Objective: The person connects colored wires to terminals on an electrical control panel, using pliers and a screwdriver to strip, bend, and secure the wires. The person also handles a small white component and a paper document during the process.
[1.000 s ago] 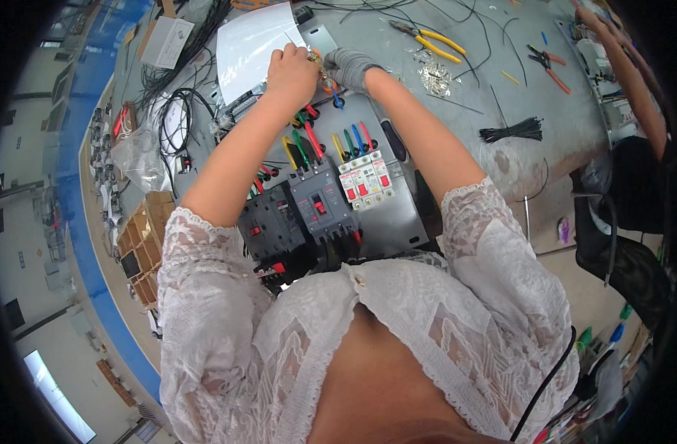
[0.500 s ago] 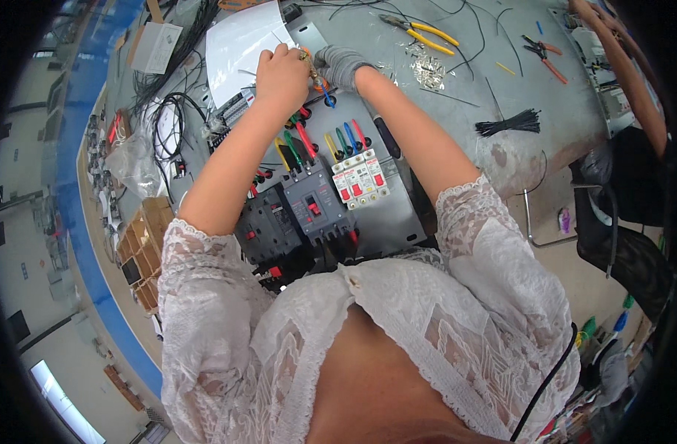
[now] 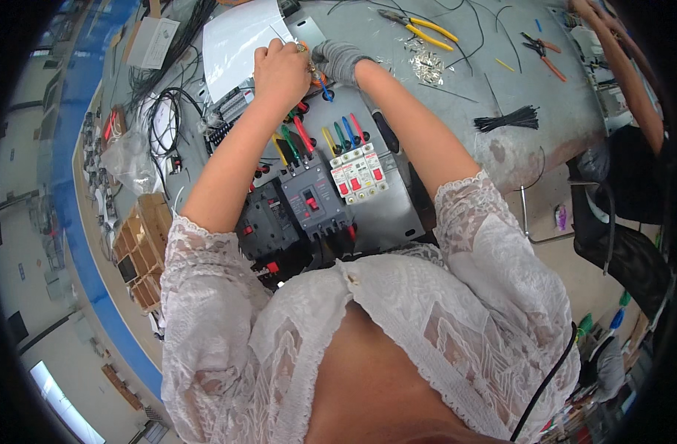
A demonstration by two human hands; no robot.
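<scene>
My bare left hand [image 3: 281, 74] and my right hand [image 3: 340, 61], in a grey striped glove, meet near the far end of a metal mounting plate [image 3: 391, 220]. Both have curled fingers closed around small brass-coloured and orange parts [image 3: 314, 70] that I cannot make out. A blue wire end [image 3: 326, 92] shows just below the fingers. Nearer to me on the plate sit a dark moulded-case circuit breaker [image 3: 311, 201] and a row of white miniature breakers [image 3: 357, 175] with red switches. Yellow, green, blue and red sleeved wires rise from them. Another black switching device [image 3: 266, 226] is at their left.
Yellow-handled pliers [image 3: 425, 33], a pile of small metal terminals [image 3: 428, 67], black cable ties [image 3: 507, 119] and orange-handled strippers [image 3: 547, 55] lie to the right. A white sheet [image 3: 238, 48], cable bundles and a compartment box [image 3: 142, 244] are left. Another person's arm [image 3: 630, 81] shows far right.
Both hands stay together at the same spot, with only small shifts. The whole view has moved slightly; no object has visibly been picked up or put down.
</scene>
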